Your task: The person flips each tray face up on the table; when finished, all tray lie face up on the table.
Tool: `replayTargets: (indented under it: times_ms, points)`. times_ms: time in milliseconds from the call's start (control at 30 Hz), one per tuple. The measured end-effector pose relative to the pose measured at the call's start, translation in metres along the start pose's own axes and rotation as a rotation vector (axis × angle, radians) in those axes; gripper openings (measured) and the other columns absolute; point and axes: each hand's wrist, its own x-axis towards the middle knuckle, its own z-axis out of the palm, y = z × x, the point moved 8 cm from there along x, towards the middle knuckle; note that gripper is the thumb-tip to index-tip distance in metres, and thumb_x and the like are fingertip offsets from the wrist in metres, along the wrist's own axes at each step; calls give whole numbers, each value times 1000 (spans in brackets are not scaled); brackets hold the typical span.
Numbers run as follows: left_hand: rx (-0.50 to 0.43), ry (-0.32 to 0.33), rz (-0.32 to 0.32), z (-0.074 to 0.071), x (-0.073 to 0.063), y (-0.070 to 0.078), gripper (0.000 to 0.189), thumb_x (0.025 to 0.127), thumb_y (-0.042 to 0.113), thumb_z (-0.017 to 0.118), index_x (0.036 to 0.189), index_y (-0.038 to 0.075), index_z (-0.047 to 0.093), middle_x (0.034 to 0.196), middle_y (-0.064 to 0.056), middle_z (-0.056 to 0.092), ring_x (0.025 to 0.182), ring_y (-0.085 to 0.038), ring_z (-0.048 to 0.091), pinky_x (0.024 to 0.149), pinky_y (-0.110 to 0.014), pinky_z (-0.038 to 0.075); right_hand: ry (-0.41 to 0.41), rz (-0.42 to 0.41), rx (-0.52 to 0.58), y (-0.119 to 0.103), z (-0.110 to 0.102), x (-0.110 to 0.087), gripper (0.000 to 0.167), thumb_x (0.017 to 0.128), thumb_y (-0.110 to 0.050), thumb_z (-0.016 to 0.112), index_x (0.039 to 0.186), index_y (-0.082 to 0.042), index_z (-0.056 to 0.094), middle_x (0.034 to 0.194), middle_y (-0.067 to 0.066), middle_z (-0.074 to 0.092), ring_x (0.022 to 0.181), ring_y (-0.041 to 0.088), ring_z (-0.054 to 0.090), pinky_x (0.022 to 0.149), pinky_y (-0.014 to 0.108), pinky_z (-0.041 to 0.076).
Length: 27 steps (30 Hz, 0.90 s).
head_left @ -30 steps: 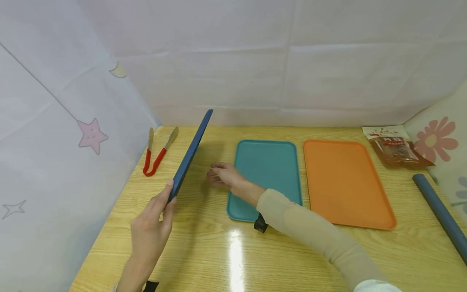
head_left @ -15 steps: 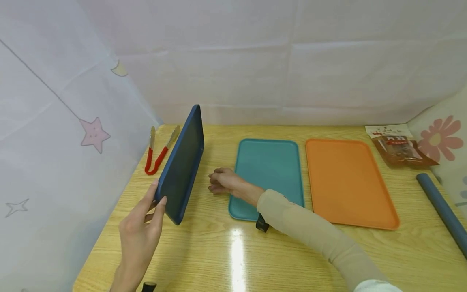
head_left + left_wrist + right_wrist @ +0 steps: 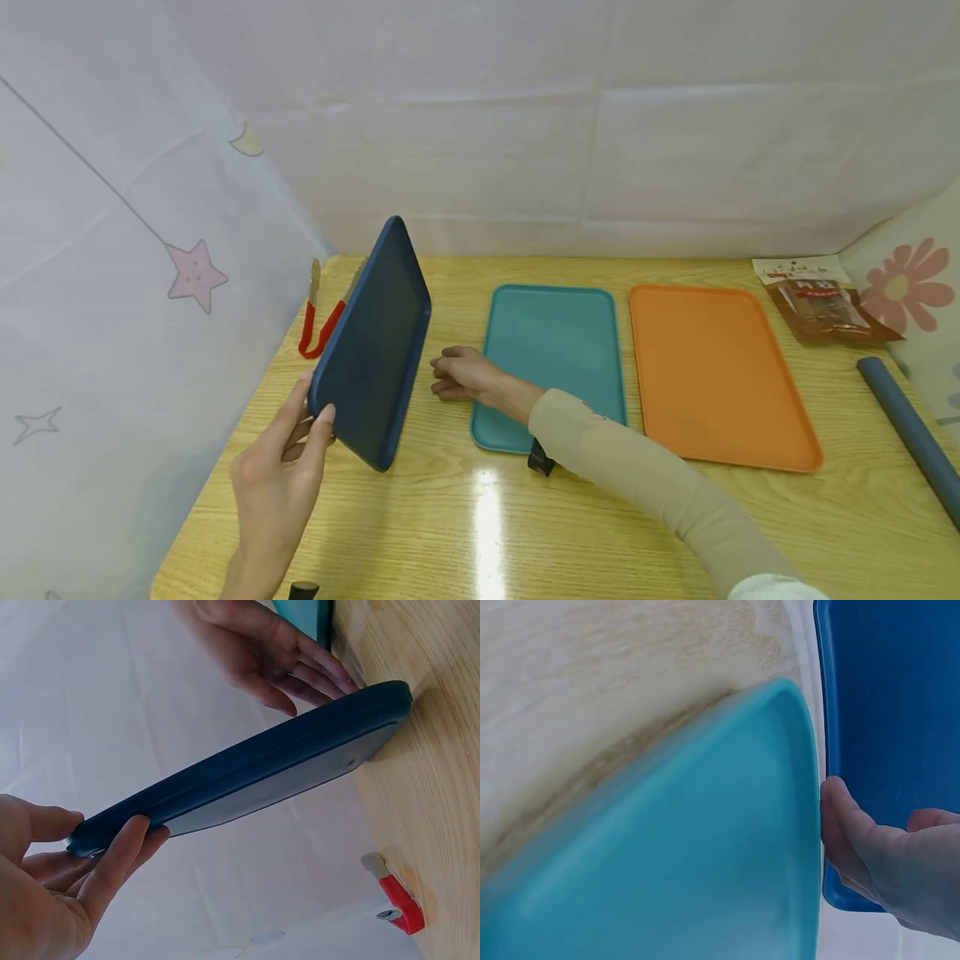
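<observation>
A dark blue tray [image 3: 378,350] stands tilted on edge at the left of the table, its inner face turned right. My left hand [image 3: 273,471] pinches its near-left corner between thumb and fingers. In the left wrist view the far end of the blue tray [image 3: 247,761] reaches down close to the tabletop. My right hand [image 3: 468,375] holds nothing; its fingers are loosely bent near the left edge of a flat teal tray [image 3: 558,333], and the forearm crosses over that tray. From the right wrist, the right hand [image 3: 885,851] overlaps the blue tray's face.
Red-handled tongs [image 3: 307,333] lie spread behind the blue tray, partly hidden by it. An orange tray [image 3: 720,375] lies right of the teal one. Farther right are a brown snack packet [image 3: 821,308] and a dark blue-grey tube [image 3: 911,437]. White printed sheets [image 3: 480,150] wall the table.
The left hand has moved left and slightly down, turning the blue tray from edge-on until its inner face shows. The right hand has barely moved.
</observation>
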Motion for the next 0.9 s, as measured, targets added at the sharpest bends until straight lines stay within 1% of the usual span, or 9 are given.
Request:
replayTargets:
  times_ms: [167, 267, 400, 533, 600, 733, 800, 900]
  points:
    - [-7, 18, 9, -1, 0, 3, 60, 75, -15, 73, 131, 4, 61, 103, -23, 69, 76, 15, 60, 61, -6, 49, 2, -1, -9, 0, 0, 0, 62, 98, -7, 49, 152, 1, 18, 146, 15, 44, 113, 36, 58, 96, 45, 48]
    - [2, 22, 11, -1, 0, 5, 60, 76, -15, 72, 131, 6, 61, 102, -21, 70, 72, 13, 61, 59, -7, 49, 7, 3, -21, 0, 0, 2, 62, 99, -9, 48, 152, 1, 19, 139, 17, 49, 113, 37, 58, 97, 46, 47]
    - [10, 6, -14, -1, -1, 6, 59, 78, -14, 70, 132, 6, 61, 103, -21, 70, 73, 14, 61, 58, -7, 49, 17, 7, -28, 2, -1, 4, 61, 99, -11, 49, 151, 3, 20, 129, 19, 55, 112, 38, 58, 96, 45, 48]
    - [7, 18, -43, -2, 0, 2, 57, 80, -13, 69, 132, 7, 61, 96, -23, 70, 72, 13, 62, 57, -9, 50, 16, 21, -16, 3, -2, 3, 61, 99, -9, 49, 151, 3, 20, 131, 18, 54, 111, 37, 59, 96, 44, 48]
    - [1, 26, -70, -4, 1, 0, 56, 82, -12, 67, 133, 9, 60, 92, -23, 71, 70, 10, 63, 57, -11, 51, 17, 24, -15, 4, -3, 3, 61, 98, -8, 50, 151, 4, 21, 129, 19, 56, 109, 37, 60, 95, 43, 49]
    - [-14, 23, -170, -7, 1, -8, 53, 87, -6, 64, 136, 14, 58, 90, -21, 70, 66, 6, 65, 56, -16, 53, 14, 18, -12, 7, -6, 4, 62, 96, -2, 54, 150, 4, 23, 117, 20, 63, 99, 35, 65, 90, 42, 52]
    - [-17, 7, -252, -8, 2, -13, 50, 90, -1, 63, 137, 17, 56, 91, -17, 70, 66, 4, 66, 56, -18, 54, 12, 6, -15, 8, -7, 5, 64, 94, 3, 55, 150, 4, 25, 109, 21, 65, 92, 32, 68, 86, 41, 54]
    - [-33, -39, -376, -7, 3, -21, 48, 93, 6, 63, 138, 20, 54, 95, -13, 69, 67, -1, 67, 59, -20, 56, 27, -29, -40, 8, -11, 5, 65, 89, 11, 57, 147, 5, 28, 100, 22, 67, 83, 27, 70, 80, 40, 57]
